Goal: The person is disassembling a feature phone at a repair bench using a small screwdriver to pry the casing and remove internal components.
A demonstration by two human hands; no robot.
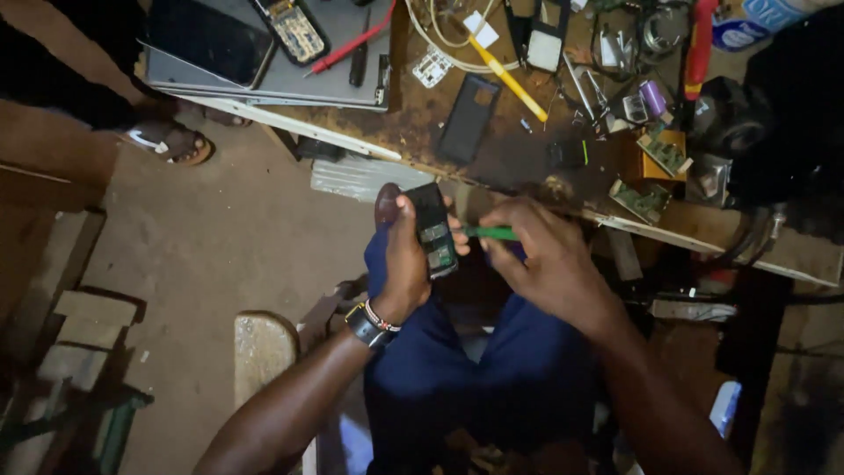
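Left hand (pixel 403 255) held a small opened phone (pixel 434 230) upright over the lap, just off the counter's (pixel 492 158) near edge; grip wrapped around its body, circuit board exposed. Right hand (pixel 549 259) pinched a green-handled tool (pixel 489 233), tip meeting the phone's side. On the counter: a dark phone back cover (pixel 469 117) near the edge, a yellow-handled tool (pixel 508 77) beyond it, loose green circuit boards (pixel 644 200) toward the right corner. No containers discernible.
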